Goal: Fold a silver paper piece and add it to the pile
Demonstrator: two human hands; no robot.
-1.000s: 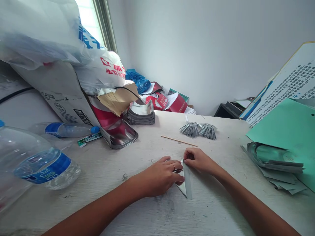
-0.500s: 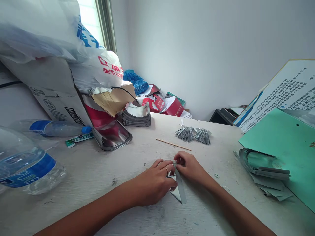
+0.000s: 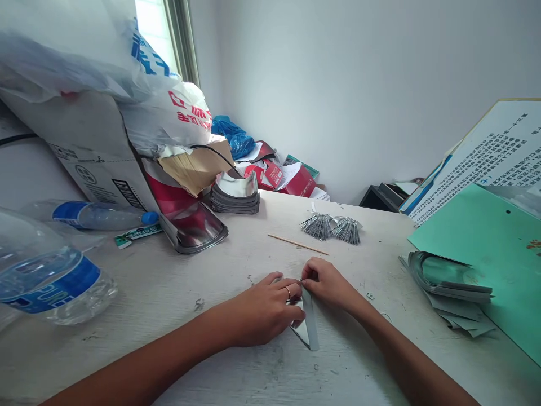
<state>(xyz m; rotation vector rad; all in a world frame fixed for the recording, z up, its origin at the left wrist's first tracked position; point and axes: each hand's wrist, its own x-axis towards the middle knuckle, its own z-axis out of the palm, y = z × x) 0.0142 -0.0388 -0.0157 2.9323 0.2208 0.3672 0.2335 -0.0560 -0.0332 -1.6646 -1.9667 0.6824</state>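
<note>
— L hand (image 3: 262,311)?
— Cupped over the folded foil strip (image 3: 307,330), can't tell if gripping. Strip's flat on the surface (image 3: 177,344).
— R hand (image 3: 325,283)?
— Pinching strip's top end.
— What's nearby?
— Wooden skewer (image 3: 298,245) just above, fanned foil bundles (image 3: 332,228) beyond.

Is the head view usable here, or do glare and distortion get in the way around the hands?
In the head view, the window is blown out white, and the wide lens stretches the water bottle at the edge. The left hand, right hand and foil strip stay sharp, with only mild sheen on the foil.
</note>
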